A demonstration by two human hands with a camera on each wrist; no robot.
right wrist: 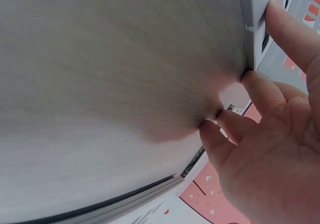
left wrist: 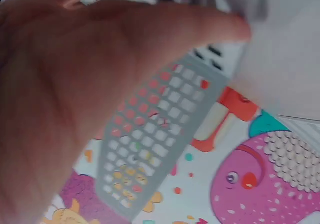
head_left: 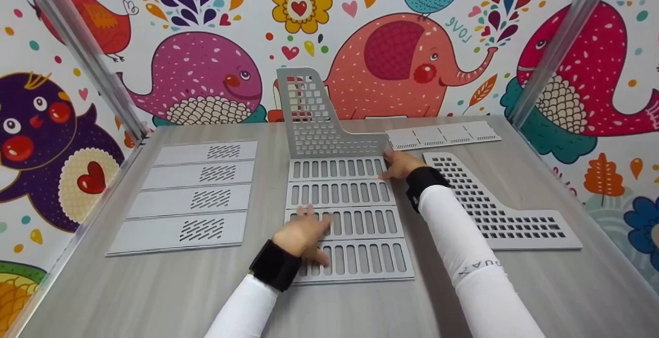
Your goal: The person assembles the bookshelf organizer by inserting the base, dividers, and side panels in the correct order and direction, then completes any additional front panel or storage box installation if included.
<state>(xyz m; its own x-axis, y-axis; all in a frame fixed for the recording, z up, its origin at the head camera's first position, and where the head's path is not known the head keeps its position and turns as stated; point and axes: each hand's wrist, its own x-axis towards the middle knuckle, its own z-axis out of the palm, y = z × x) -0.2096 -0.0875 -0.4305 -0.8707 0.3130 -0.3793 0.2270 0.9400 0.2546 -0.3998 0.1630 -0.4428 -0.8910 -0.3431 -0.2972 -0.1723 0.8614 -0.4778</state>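
A grey slotted panel (head_left: pixel 344 208) with several rows of long openings lies flat in the middle of the table. Across its far end stands an upright L-shaped grid panel (head_left: pixel 334 135), meeting it at the base. My left hand (head_left: pixel 305 232) is over the slotted panel's near left part, fingers spread, holding nothing; its thumb (left wrist: pixel 200 26) shows large in the left wrist view. At the far right corner, my right hand (head_left: pixel 400 165) grips the slotted panel's edge. Its thumb is on the slotted side and a forefinger at the corner, while other fingertips (right wrist: pixel 212 129) touch the table.
To the left lies a pale panel (head_left: pixel 198 201) with patches of slanted cuts. A second L-shaped grid panel (head_left: pixel 494 212) lies flat on the right. Behind it is a narrow whitish strip panel (head_left: pixel 443 135). A patterned wall (head_left: pixel 329 45) borders the table.
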